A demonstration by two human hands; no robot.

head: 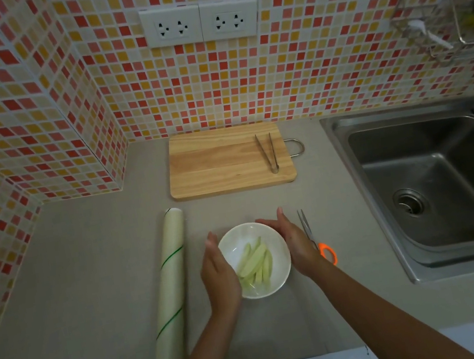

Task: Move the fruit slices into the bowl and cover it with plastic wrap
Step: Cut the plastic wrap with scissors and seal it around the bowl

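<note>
1. fingers of the left hand (218,271) and right hand (295,244) lie straight, cupping the white bowl (270,238) at lower centre, gripping nothing.
2. pale fruit slices (255,265) lie inside the bowl.
3. plastic wrap roll (171,293) lies left of it.
4. scissors (318,239) lie just right.

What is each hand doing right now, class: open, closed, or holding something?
Left hand: open, fingers straight against the left side of the bowl.
Right hand: open, fingers straight along the bowl's right side.
</note>
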